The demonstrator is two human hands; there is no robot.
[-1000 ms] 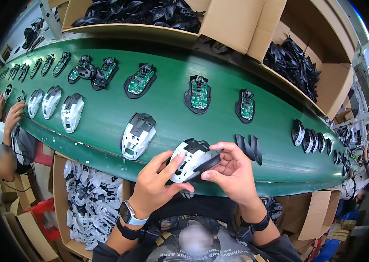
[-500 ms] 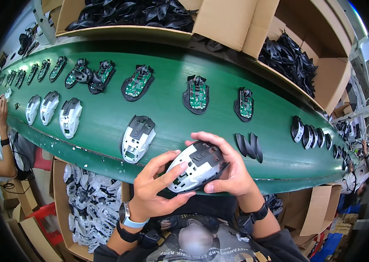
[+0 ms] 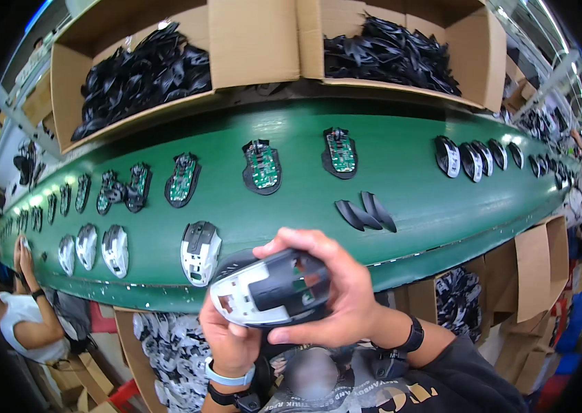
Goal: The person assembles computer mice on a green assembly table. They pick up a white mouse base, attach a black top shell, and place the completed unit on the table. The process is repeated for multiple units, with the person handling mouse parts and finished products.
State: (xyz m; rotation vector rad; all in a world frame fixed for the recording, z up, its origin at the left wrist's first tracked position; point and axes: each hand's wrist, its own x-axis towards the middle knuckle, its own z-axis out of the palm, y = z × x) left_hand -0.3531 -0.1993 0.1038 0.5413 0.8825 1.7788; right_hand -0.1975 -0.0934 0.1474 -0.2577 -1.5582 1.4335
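A white and black computer mouse shell (image 3: pixel 263 294) sits between both my hands, just below the near edge of the green conveyor belt (image 3: pixel 408 206). My left hand (image 3: pixel 225 341) supports it from underneath. My right hand (image 3: pixel 335 296) wraps over its right side, thumb along the bottom and fingers curled over the top. Two loose black side pieces (image 3: pixel 366 213) lie on the belt just above my right hand. Another white mouse shell (image 3: pixel 200 252) rests on the belt to the left of my hands.
Mouse bases with green circuit boards (image 3: pixel 262 167) run in a row along the belt's far side. More white shells (image 3: pixel 114 250) lie at left. Cardboard boxes of black parts (image 3: pixel 141 74) stand behind the belt. A box of white parts (image 3: pixel 163 337) is below it. Another person (image 3: pixel 19 313) works at left.
My hands have turned the mouse shell and drawn it closer, the right hand closing further over it. The camera view has shifted left and nearer, so the belt looks larger.
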